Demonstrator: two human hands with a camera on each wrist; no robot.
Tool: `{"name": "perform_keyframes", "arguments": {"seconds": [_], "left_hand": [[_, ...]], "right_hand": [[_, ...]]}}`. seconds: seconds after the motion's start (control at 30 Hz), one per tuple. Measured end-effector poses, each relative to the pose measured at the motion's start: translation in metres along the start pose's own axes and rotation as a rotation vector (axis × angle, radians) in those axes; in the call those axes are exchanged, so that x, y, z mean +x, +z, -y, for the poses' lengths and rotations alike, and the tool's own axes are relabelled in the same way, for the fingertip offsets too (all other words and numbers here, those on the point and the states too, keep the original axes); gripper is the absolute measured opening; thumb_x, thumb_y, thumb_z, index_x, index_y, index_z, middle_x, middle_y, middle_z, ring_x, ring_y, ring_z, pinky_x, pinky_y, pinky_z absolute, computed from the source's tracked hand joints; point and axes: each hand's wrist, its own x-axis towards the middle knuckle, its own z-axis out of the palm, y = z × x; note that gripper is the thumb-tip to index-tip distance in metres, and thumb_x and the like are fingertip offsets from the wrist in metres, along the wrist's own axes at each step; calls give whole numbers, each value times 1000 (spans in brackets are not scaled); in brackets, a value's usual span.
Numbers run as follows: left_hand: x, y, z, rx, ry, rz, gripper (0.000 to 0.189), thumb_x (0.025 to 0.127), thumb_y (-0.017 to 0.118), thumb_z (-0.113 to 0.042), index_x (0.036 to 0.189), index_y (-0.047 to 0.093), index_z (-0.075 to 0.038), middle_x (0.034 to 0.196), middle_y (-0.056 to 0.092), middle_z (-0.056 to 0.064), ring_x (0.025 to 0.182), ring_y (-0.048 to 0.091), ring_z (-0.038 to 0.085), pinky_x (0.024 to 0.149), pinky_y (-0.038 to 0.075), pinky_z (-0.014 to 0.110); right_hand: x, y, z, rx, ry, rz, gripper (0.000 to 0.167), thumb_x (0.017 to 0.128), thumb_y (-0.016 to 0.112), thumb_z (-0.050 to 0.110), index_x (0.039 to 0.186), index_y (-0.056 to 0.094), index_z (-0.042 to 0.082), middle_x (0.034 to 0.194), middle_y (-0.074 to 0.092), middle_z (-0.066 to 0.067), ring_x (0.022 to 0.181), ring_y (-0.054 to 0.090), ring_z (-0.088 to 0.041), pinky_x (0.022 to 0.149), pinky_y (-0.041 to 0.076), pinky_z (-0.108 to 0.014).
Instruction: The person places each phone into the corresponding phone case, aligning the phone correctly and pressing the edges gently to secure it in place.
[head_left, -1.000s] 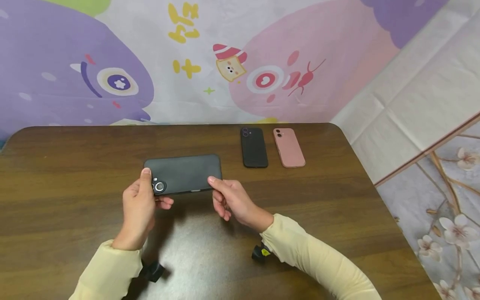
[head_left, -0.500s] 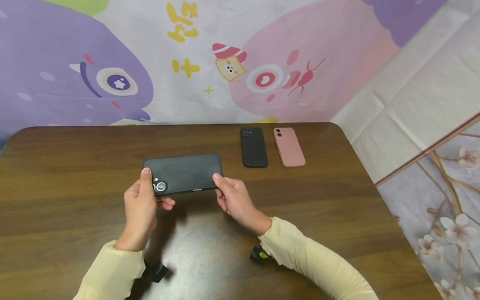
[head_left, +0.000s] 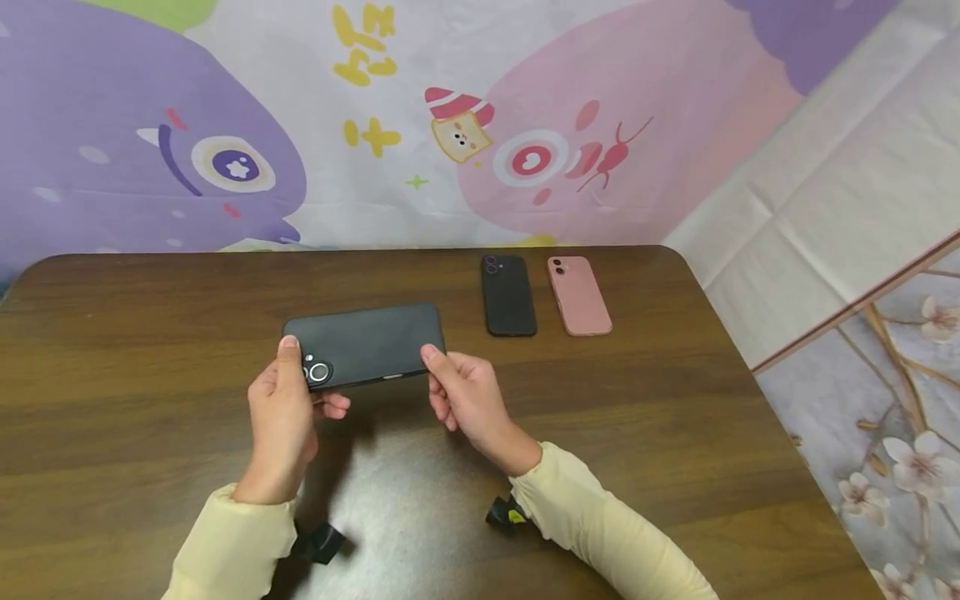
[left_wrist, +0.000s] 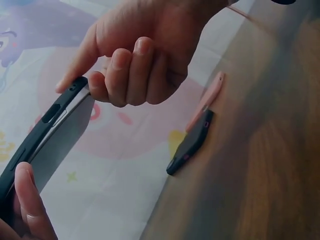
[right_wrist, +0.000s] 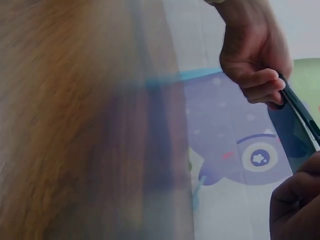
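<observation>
Both hands hold a phone in a black case [head_left: 367, 343] sideways above the table, its back towards the head camera. The left hand [head_left: 281, 408] pinches the camera end, thumb on the back. At the opposite end, the right hand [head_left: 474, 398] pinches the lower corner between thumb and fingers. In the left wrist view a silvery phone edge [left_wrist: 65, 112] shows beside the case rim [left_wrist: 42, 122], partly out of it along this side. From the right wrist, the left hand [right_wrist: 257, 55] appears with curled fingers at the far end; the phone is partly cut off there.
A black phone [head_left: 508, 296] and a pink phone [head_left: 581, 296] lie side by side, backs up, near the table's rear edge. Behind the wooden table [head_left: 135, 350] hangs a cartoon-printed cloth [head_left: 375, 200]. Black wrist-camera mounts [head_left: 322, 543] hang under the sleeves.
The right thumb has shifted slightly along the case's corner. The phone's right end has risen a little, and both forearms have drawn slightly closer together. The grip is kept.
</observation>
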Motion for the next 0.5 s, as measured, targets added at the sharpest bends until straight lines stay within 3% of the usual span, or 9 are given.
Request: {"name": "perform_keyframes", "arguments": {"seconds": [0.23, 0.5], "left_hand": [[-3, 3, -5, 7, 24, 16, 41, 99, 44, -36, 72, 54, -6, 47, 57, -3, 30, 52, 9, 30, 44, 24], [-3, 5, -6, 30, 24, 28, 41, 99, 44, -36, 72, 53, -7, 46, 56, -3, 30, 51, 9, 30, 44, 23]], "right_hand": [[-2, 1, 2, 35, 2, -20, 42, 97, 49, 24, 59, 41, 8, 37, 37, 7, 30, 30, -4, 30, 24, -17], [-3, -1, 1, 188, -15, -13, 41, 96, 48, 23, 57, 44, 9, 37, 39, 9, 30, 31, -1, 28, 24, -15]]}}
